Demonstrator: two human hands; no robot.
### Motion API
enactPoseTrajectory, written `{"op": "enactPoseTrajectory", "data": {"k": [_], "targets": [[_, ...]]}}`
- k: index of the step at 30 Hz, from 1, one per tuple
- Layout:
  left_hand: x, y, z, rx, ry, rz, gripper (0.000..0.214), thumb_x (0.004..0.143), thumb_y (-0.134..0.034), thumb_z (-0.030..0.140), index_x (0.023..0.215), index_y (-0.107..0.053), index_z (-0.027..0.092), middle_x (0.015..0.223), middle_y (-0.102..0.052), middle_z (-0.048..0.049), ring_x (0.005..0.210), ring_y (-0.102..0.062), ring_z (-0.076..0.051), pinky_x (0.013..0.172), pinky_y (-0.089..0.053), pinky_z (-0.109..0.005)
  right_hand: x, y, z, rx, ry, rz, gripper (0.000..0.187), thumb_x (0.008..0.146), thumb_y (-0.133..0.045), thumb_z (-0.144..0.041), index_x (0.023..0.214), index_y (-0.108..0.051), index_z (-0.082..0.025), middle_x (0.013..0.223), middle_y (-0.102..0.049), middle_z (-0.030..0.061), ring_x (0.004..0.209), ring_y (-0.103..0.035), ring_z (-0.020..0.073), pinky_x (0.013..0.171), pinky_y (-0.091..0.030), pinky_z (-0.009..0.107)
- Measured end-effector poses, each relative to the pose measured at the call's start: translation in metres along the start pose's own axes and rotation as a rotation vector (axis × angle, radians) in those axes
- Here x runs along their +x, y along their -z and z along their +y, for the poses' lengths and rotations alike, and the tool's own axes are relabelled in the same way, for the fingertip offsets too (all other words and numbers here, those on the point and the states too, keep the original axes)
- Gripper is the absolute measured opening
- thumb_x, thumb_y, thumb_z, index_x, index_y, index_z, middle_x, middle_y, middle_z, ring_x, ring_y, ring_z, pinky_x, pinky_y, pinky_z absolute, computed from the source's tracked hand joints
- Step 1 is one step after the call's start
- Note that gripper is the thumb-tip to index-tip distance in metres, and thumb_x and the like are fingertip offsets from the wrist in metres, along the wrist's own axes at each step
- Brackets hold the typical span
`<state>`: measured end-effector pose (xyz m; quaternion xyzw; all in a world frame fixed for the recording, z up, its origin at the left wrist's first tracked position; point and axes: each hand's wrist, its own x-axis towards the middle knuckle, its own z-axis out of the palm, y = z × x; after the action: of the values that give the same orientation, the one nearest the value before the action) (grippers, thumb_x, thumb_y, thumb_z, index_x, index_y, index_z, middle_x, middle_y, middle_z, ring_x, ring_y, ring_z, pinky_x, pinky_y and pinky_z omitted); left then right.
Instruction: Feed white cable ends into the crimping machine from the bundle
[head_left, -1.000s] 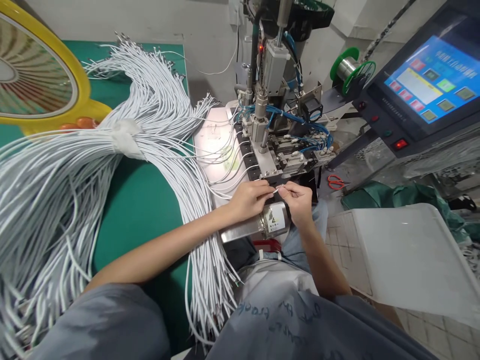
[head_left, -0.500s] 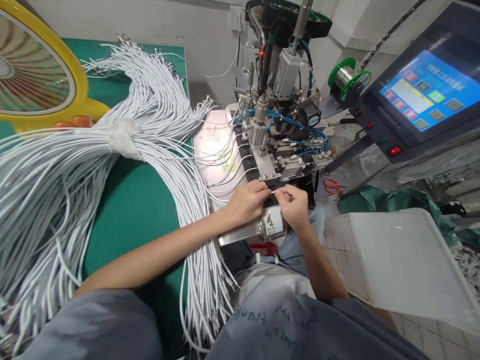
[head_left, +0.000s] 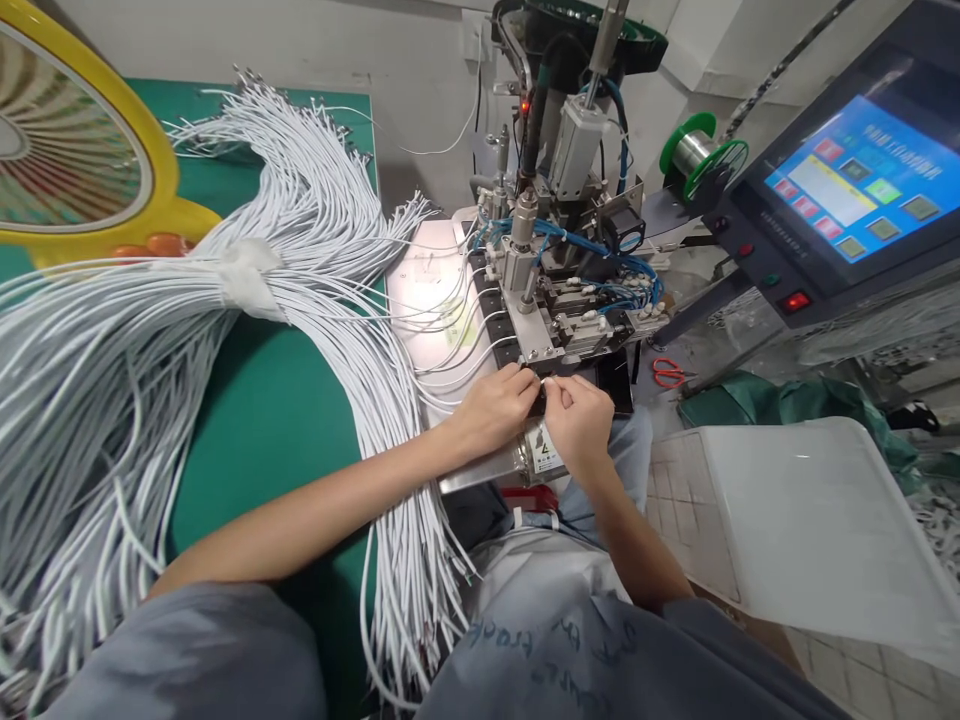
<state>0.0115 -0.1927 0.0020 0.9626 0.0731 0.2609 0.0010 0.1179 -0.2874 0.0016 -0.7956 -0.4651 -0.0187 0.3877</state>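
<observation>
At the machine's (head_left: 529, 330) front edge my two hands meet, fingertips pinched and nearly touching. My left hand (head_left: 499, 402) is closed on a white cable (head_left: 442, 402) that runs in from the bundle. My right hand (head_left: 581, 415) pinches at the cable's end; the tip is mostly hidden between the fingers. Several other white cables (head_left: 465, 365) lead from the large cable bundle (head_left: 322, 270) across a pale lit plate into the machine's row of slots. Below my hands, a metal block with a white label (head_left: 545, 447) is partly covered by my right hand.
A yellow fan (head_left: 161, 190) stands at the left on the green table (head_left: 262, 430). To the right are a control screen (head_left: 855, 190), a wire spool (head_left: 694, 152), red-handled scissors (head_left: 667, 373) and a white plastic bin (head_left: 810, 520). White tape (head_left: 249, 275) binds the bundle.
My right hand has moved slightly left, closer against my left fingertips, and now covers more of the label. My left hand stays nearly where it was.
</observation>
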Motion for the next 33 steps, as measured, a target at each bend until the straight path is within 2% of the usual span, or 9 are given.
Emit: {"op": "enactPoseTrajectory", "data": {"k": [2,4,8,10,14,19,23,29,33], "targets": [[0.000,0.000,-0.001,0.060,-0.070,-0.007,0.025,0.086,-0.039,0.005,0.074,-0.061,0.009,0.071,-0.055,-0.0082,0.068,-0.049,-0.017,0.056,-0.042,-0.027,0.005,0.002,0.004,0.050,-0.024,-0.063,0.027,0.081,-0.047,-0.025,0.057,-0.058,-0.018,0.053,-0.045,-0.0002,0.051,-0.037,0.0115,0.053,-0.028,0.027],[0.000,0.000,-0.002,0.059,-0.076,-0.017,0.024,0.085,-0.039,0.004,0.075,-0.061,0.009,0.071,-0.055,-0.0080,0.069,-0.049,-0.017,0.056,-0.041,-0.027,0.012,0.004,0.010,0.194,-0.086,-0.138,0.024,0.078,-0.049,-0.026,0.055,-0.055,-0.018,0.048,-0.038,-0.0032,0.048,-0.034,0.0100,0.050,-0.028,0.025],[0.001,0.001,-0.001,-0.088,0.088,-0.014,0.021,0.085,-0.044,0.008,0.077,-0.064,0.011,0.069,-0.056,-0.0059,0.067,-0.051,-0.016,0.056,-0.039,-0.026,0.021,0.006,0.018,0.485,-0.181,-0.260,0.024,0.071,-0.052,-0.030,0.051,-0.049,-0.018,0.047,-0.031,-0.0054,0.046,-0.029,0.0078,0.045,-0.025,0.023],[0.002,0.001,0.001,-0.255,0.207,-0.006,0.018,0.085,-0.048,0.012,0.079,-0.066,0.012,0.068,-0.058,-0.0038,0.064,-0.052,-0.014,0.055,-0.039,-0.024,0.020,0.005,0.018,0.543,-0.167,-0.224,0.024,0.071,-0.053,-0.031,0.051,-0.050,-0.017,0.049,-0.034,-0.0045,0.048,-0.031,0.0084,0.046,-0.026,0.024],[0.005,0.005,0.002,-0.633,0.409,-0.033,0.013,0.082,-0.055,0.012,0.083,-0.068,0.013,0.069,-0.062,-0.0007,0.061,-0.055,-0.010,0.057,-0.040,-0.020,0.012,-0.002,0.014,0.552,-0.108,-0.062,0.025,0.077,-0.052,-0.030,0.056,-0.058,-0.017,0.054,-0.041,-0.0019,0.052,-0.037,0.0105,0.050,-0.030,0.026],[0.007,0.006,0.000,-0.848,0.453,-0.022,0.013,0.082,-0.057,0.014,0.083,-0.070,0.014,0.070,-0.065,-0.0004,0.061,-0.057,-0.009,0.058,-0.042,-0.019,0.005,-0.008,0.013,0.703,-0.130,-0.002,0.022,0.079,-0.055,-0.029,0.063,-0.063,-0.017,0.058,-0.048,-0.0005,0.055,-0.042,0.0114,0.052,-0.033,0.026],[0.006,0.004,0.001,-0.764,0.403,0.079,0.014,0.082,-0.056,0.015,0.080,-0.070,0.013,0.066,-0.062,-0.0005,0.059,-0.054,-0.009,0.055,-0.040,-0.019,0.010,-0.001,0.014,0.745,-0.132,-0.071,0.018,0.077,-0.056,-0.026,0.064,-0.064,-0.016,0.059,-0.049,-0.0005,0.054,-0.044,0.0109,0.050,-0.034,0.025],[0.003,-0.002,0.000,-0.547,0.286,0.154,0.018,0.085,-0.052,0.017,0.079,-0.069,0.013,0.062,-0.056,-0.0012,0.058,-0.050,-0.010,0.053,-0.039,-0.020,0.018,0.016,0.012,0.453,-0.013,-0.131,0.020,0.077,-0.056,-0.022,0.061,-0.063,-0.015,0.053,-0.041,-0.0033,0.050,-0.036,0.0085,0.048,-0.030,0.024],[0.002,-0.004,-0.003,-0.379,0.199,0.172,0.021,0.086,-0.049,0.016,0.083,-0.069,0.010,0.064,-0.057,-0.0040,0.061,-0.050,-0.013,0.056,-0.040,-0.024,0.022,0.019,0.013,0.384,0.006,-0.230,0.020,0.076,-0.057,-0.022,0.058,-0.061,-0.015,0.051,-0.042,-0.0036,0.049,-0.035,0.0079,0.047,-0.029,0.024]]}}
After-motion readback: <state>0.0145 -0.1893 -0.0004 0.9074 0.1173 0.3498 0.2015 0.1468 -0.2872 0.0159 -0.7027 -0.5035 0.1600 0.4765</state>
